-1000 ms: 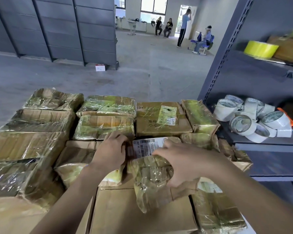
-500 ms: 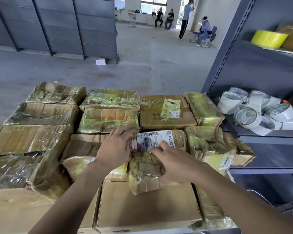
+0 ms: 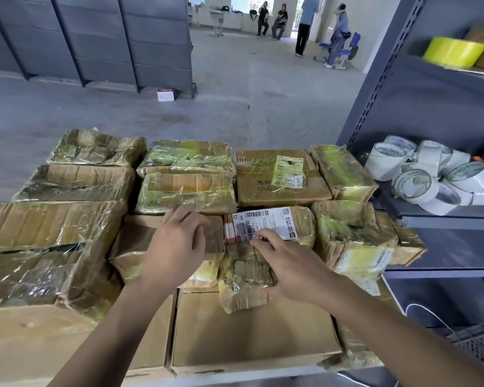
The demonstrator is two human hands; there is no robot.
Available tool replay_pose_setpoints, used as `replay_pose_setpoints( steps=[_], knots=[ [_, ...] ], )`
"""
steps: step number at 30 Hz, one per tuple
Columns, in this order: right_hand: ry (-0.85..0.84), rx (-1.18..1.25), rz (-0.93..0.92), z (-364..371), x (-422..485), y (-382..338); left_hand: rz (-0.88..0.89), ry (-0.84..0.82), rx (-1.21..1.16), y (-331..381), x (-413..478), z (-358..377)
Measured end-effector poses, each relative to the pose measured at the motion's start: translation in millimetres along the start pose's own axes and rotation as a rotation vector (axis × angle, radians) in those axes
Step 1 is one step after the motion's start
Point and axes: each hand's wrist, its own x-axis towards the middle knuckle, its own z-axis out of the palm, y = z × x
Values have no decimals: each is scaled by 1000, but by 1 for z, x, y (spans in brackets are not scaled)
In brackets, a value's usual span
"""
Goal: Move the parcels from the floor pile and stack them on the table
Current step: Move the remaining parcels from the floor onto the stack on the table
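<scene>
Several tape rolls [image 3: 419, 185] on shelf [image 3: 444, 221]; right hand [image 3: 291, 266] touches labelled parcel [image 3: 280, 222].

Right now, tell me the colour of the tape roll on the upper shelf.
The tape roll is bright yellow, shown best in the head view.

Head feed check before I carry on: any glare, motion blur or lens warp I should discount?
Head view: glare streaks the plastic wrap, strongest on the green-tinted parcel; the barcode label shows, but its print is soft; the left hand and right hand look slightly smeared; the shelf upright slants from wide-angle distortion.
</scene>
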Motion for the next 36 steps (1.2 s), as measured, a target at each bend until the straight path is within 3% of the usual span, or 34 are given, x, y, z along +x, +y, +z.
replay_pose_setpoints(
  steps=[5, 11, 15, 20, 23, 29, 32, 36],
  knots=[
    [-9, 1, 34, -4, -1, -5, 36, -131, 50, -15, -17, 3],
    [-52, 29, 86, -6, -12, -11, 53, -134, 51, -19, -18, 6],
    [-62, 31, 96, -4, -27, -22, 81, -98, -36, -21, -20, 4],
    [-4, -21, 17, 3, -33, -53, 46, 92, -96, -4, -53, -15],
    [78, 40, -7, 8, -23, -70, -57, -5, -125, 13, -88, -20],
    [125, 80, -39, 17, -35, -71, -158, -369, 165, 31, -131, -12],
    [133, 81, 93, 25, -49, -63, -250, -362, 109, 36, -128, -9],
    [118, 339, 200, 38, -44, -76, -286, -342, 81, 35, -121, -10]
  ],
)
